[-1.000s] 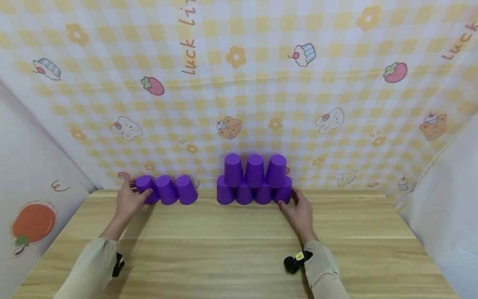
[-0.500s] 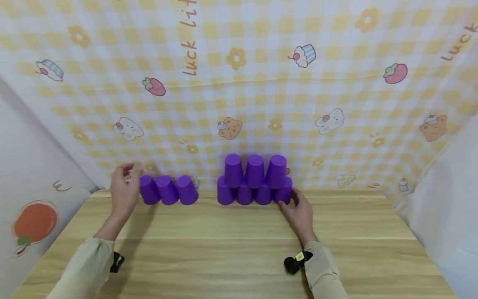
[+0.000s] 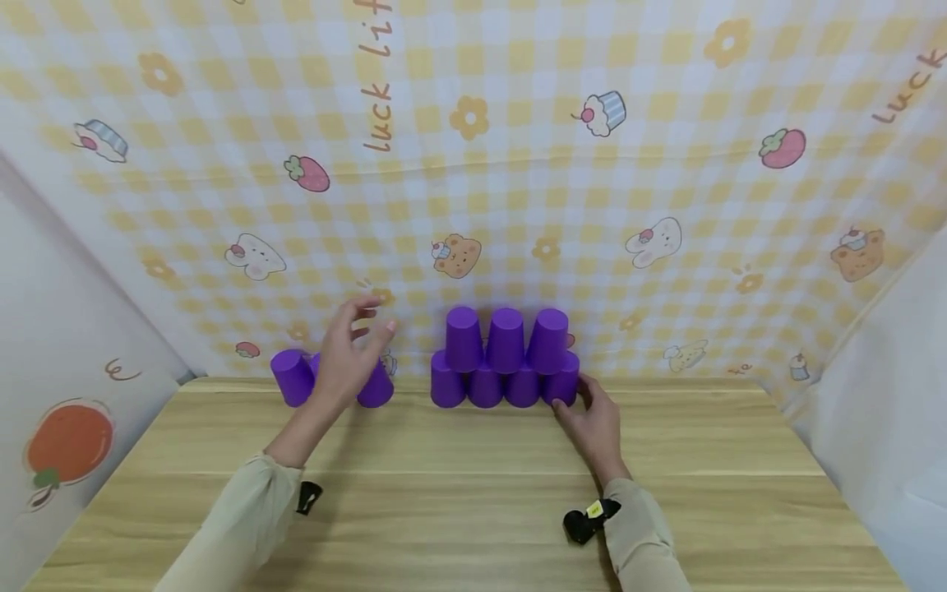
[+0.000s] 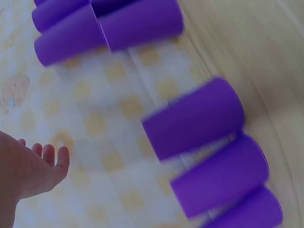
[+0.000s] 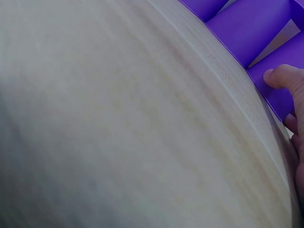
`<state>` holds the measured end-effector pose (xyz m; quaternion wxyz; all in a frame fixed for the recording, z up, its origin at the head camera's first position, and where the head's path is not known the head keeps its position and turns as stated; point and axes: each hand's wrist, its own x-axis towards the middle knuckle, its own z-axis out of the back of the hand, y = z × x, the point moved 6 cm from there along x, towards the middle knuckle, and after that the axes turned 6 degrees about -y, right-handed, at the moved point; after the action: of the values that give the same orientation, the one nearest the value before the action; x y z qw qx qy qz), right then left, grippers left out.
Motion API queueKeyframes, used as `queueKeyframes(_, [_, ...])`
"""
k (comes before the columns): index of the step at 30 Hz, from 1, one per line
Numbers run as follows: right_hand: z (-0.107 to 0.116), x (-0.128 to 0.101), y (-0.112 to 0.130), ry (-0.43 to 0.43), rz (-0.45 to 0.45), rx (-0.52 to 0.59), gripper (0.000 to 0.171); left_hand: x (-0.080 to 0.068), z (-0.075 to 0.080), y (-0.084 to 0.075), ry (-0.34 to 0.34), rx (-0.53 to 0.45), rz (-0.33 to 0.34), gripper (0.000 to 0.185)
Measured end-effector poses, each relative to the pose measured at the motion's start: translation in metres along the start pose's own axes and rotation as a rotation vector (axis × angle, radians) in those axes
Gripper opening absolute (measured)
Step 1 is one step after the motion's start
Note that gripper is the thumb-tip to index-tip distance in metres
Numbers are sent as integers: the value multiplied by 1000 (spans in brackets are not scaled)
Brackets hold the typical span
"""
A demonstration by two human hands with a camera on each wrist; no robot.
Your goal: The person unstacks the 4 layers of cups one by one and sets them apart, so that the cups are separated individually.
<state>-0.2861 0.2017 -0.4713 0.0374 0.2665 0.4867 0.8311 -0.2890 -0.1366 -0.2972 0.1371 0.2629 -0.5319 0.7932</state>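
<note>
Far left: a row of three upside-down purple cups [image 3: 293,377] along the back edge of the wooden counter [image 3: 459,485], right up against the yellow checked cloth backdrop [image 3: 473,164]. Left hand [image 3: 348,358] raised in front of that row, covering the middle cup and part of the right-hand one [image 3: 377,388], fingers [image 3: 364,306] spread and loose, holding nothing. Hard to say from the head view whether the palm actually touches a cup or just hovers in front; the left wrist view is blurry but shows open fingers well apart from the cups there. Then a gap, then the cup pyramid [image 3: 505,358] near the middle: four cups in the bottom row, three stacked on top, all upside down, also tight against the backdrop. Right hand [image 3: 595,423] resting low on the counter at the pyramid's right end, thumb [image 5: 280,76] pressed against the side of the rightmost bottom cup [image 3: 564,384], other fingers curled loosely round its far side. Small black wrist cameras [image 3: 584,520] strapped at both beige sleeves.
</note>
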Motion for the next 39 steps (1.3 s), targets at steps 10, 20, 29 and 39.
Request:
queueKeyframes(10, [-1, 0, -3, -8, 8, 4, 55, 0, -66, 21, 182, -2, 93, 57])
queueKeyframes(20, [0, 0, -1, 1, 8, 3, 55, 0, -100, 33, 224, 2, 165, 55])
queueKeyframes(29, [0, 0, -1, -5, 6, 13, 54, 1, -96, 37, 188, -20, 210, 53])
queueKeyframes(39, [-1, 1, -3, -10, 8, 16, 54, 6, -63, 20, 200, -63, 188, 55])
